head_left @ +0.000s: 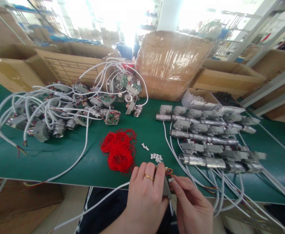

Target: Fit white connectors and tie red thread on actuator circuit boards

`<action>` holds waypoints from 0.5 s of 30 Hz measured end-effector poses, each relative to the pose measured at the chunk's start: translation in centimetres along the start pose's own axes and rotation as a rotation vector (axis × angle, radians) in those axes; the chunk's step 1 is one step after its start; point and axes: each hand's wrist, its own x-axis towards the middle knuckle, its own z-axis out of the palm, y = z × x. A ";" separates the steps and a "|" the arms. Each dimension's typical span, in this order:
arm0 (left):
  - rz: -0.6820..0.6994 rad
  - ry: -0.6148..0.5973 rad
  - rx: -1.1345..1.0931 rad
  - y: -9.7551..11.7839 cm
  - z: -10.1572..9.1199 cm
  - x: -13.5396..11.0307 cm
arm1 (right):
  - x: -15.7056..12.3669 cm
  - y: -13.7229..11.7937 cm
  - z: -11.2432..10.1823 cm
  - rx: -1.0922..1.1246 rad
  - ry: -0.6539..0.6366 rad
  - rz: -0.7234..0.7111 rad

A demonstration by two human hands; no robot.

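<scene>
Cartons (171, 68) behind cabled units (112, 117)

Left hand (146, 195) knuckles-up, fingers (159, 174) curled; right hand (193, 201) just beside, pinched.

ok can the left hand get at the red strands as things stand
Probably yes: the red strands lie open just beyond the left hand, though that hand is holding a grey housing.

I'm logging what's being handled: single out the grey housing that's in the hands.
The grey housing between the left hand and right hand; the others lie untouched in the pile at left and rows at right.
</scene>
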 end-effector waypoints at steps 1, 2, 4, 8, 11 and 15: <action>0.000 -0.001 -0.001 0.0 0.0 0.0 | 0.0 0.1 0.0 -0.008 0.001 -0.013; 0.001 -0.001 -0.004 0.0 0.0 0.0 | 0.0 0.1 0.0 -0.020 0.003 -0.035; 0.005 0.003 -0.017 0.0 0.1 0.0 | -0.1 0.1 0.1 -0.050 0.004 -0.088; -0.008 0.013 -0.043 0.0 0.1 -0.2 | -0.2 -0.2 0.4 -0.133 -0.003 -0.219; -0.013 0.021 -0.060 0.1 0.2 -0.3 | -0.3 -0.4 0.5 -0.217 -0.007 -0.327; -0.030 0.047 -0.106 0.0 0.5 -0.1 | -0.6 -0.2 0.4 -0.269 -0.038 -0.373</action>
